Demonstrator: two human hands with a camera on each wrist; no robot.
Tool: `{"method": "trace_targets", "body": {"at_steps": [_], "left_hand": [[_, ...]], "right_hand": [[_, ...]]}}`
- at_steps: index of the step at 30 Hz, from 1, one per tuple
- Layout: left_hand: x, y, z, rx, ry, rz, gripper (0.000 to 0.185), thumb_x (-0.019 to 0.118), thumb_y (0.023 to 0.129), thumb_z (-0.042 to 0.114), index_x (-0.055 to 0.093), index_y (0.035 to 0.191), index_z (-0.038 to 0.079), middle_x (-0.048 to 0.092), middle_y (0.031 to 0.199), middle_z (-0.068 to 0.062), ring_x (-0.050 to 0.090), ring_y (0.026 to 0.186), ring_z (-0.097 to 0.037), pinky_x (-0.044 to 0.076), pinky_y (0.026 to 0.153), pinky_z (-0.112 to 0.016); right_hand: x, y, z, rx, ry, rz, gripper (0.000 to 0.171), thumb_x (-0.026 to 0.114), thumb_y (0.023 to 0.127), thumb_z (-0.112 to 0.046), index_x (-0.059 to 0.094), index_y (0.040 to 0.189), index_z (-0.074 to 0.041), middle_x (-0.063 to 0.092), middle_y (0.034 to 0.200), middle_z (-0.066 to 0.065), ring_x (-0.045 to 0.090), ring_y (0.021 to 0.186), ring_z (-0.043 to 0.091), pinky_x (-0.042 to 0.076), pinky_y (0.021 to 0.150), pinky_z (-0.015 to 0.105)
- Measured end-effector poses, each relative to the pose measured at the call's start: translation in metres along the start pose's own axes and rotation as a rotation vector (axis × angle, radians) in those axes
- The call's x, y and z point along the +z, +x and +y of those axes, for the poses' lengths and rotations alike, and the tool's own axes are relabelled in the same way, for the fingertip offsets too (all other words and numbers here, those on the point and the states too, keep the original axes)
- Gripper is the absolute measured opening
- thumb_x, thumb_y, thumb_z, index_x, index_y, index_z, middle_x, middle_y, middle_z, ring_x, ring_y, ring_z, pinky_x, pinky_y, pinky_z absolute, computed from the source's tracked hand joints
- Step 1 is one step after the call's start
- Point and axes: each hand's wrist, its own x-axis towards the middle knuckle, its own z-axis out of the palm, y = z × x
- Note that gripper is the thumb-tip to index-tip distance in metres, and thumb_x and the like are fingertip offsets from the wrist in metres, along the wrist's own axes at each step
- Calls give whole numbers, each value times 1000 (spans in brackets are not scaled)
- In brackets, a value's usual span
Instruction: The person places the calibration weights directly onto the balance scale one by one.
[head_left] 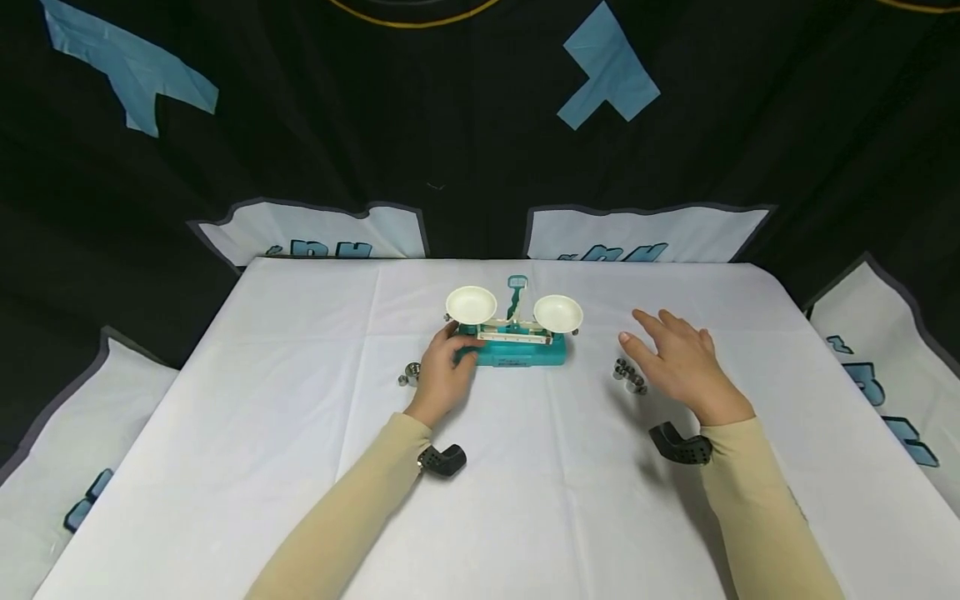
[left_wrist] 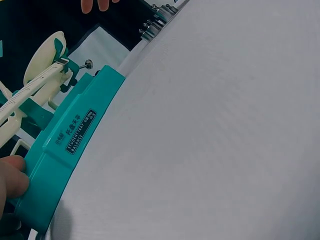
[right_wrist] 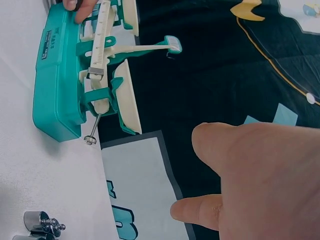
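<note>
A teal student tray balance [head_left: 521,355] stands on the table, with a cream left pan [head_left: 471,306] and a cream right pan [head_left: 558,313]. My left hand [head_left: 444,375] grips the left end of its base, thumb at the front and fingers reaching behind. The left wrist view shows fingertips [left_wrist: 16,181] against the teal base and a white graduated beam [left_wrist: 30,92]. My right hand [head_left: 678,367] hovers with spread fingers and holds nothing. Just left of it, several shiny metal weights [head_left: 630,375] stand in a cluster, also seen as weights [right_wrist: 36,220] in the right wrist view.
More metal weights [head_left: 412,372] stand left of my left hand, partly hidden by it. A white cloth covers the table [head_left: 480,517]. Black curtains [head_left: 337,125] with blue and white patches hang behind and at the sides.
</note>
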Motion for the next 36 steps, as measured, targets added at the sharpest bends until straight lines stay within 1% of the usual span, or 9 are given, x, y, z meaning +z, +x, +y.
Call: {"method": "trace_targets", "body": {"at_steps": [6,9,15,27,31,34,36], "left_hand": [[0,2,0,-52,5,-22,22,59,94,3,75,110,2,44,156,-28,41,146,-45,34,121,-58],[0,1,1,-49,10,-23,22,60,95,3,75,110,3,45,156,-27,42,147,-43,35,121,-57],[-1,-1,0,-33,18,-26,22,59,95,3,75,110,4,52,152,-24,48,144,-41,38,119,-55],[-2,1,3,-12,4,-21,22,58,95,2,76,108,2,55,149,-25,50,141,-43,39,118,-56],[-1,1,2,-21,10,-22,22,58,95,2,76,108,2,55,149,-24,50,141,-42,39,118,-55],[0,1,1,-36,11,-25,23,57,96,2,76,109,3,54,150,-24,49,142,-42,39,118,-55],[0,1,1,-42,11,-26,23,58,96,2,76,109,3,53,150,-24,48,143,-41,39,118,-55]], "right_hand": [[-1,-2,0,4,8,-21,72,35,107,-52,34,157,-1,25,159,40,19,150,57,5,115,81],[-2,-2,1,4,8,-24,72,34,107,-53,34,157,-1,26,159,40,20,150,57,6,114,81],[-2,-2,2,5,19,-36,73,34,107,-53,33,157,-1,25,159,40,19,150,58,5,114,81],[-7,-1,5,18,30,-40,74,33,107,-53,32,157,0,25,159,40,19,150,57,5,114,81],[-9,0,7,22,32,-41,74,32,107,-54,31,157,1,25,159,40,19,150,57,6,114,81],[-10,1,10,22,67,-47,73,33,107,-53,31,158,0,25,160,38,20,150,57,7,115,80],[-11,3,12,29,110,-58,73,33,107,-53,30,159,-1,25,162,35,20,151,56,12,117,78]]}}
